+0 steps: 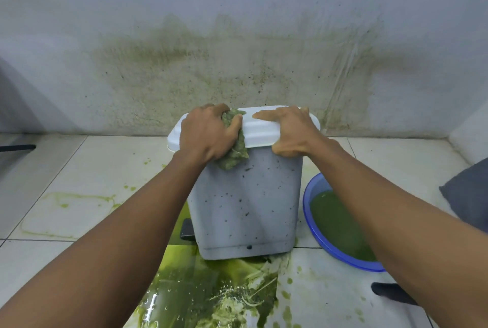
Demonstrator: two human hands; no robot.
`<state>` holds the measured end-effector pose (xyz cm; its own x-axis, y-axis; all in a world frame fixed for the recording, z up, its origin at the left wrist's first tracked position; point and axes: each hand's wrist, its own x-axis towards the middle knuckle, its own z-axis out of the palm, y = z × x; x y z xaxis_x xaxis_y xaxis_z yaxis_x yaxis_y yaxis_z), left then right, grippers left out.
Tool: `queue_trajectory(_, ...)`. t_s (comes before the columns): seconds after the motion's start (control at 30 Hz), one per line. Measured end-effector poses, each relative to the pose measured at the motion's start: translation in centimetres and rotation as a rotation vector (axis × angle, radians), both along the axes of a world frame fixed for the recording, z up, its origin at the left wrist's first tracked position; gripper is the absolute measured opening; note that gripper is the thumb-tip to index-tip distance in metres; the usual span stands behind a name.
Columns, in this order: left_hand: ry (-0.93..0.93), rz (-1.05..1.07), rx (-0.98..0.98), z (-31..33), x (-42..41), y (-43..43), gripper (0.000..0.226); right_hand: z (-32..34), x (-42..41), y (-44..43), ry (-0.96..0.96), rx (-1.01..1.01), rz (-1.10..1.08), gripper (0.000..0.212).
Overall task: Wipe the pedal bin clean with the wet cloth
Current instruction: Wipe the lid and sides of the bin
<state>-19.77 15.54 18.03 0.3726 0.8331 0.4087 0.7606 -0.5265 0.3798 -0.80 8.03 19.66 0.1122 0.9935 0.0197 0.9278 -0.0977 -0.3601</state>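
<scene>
Forearms come in from both lower corners, one head view only. Green puddle spreads on the tiled floor right at the foot of the pedal bin.

Bin is upright on the floor, long axis vertical, close to the stained wall. Grey body is speckled with dark spots. White lid is closed on top. Black pedal sticks out at the base on the view's left, so the front faces left.

Left hand is clenched around the wet cloth, pressing it on the lid's left front edge. Cloth is green-stained, and its loose end hangs over the rim onto the grey body.

Right hand is clamped on the lid's right front edge: fingers flat on top, thumb hooked under the rim.

Blue basin sits on the floor just beside the bin on the right, holding murky green water; right forearm crosses over it.

Green splashes and a dried ring mark the tiles to the left.
</scene>
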Motion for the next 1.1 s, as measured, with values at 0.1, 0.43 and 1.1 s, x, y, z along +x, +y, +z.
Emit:
queue_trajectory(0.1, -0.012, -0.015, 0.026, -0.3, 0.2, 0.8, 0.051, 0.1, 0.1, 0.6, 0.003, -0.003, -0.009, 0.092)
queue_trajectory(0.43, 0.010, -0.032, -0.016, -0.7, 0.4, 0.6, 0.050, -1.0, -0.3, -0.4, 0.046, 0.024, -0.043, 0.073)
queue_trajectory(1.1, -0.061, -0.334, 0.404, -13.9, 2.8, -8.7, 0.060, -4.8, 2.3, -0.5, 0.247, 0.305, -0.016, 0.038)
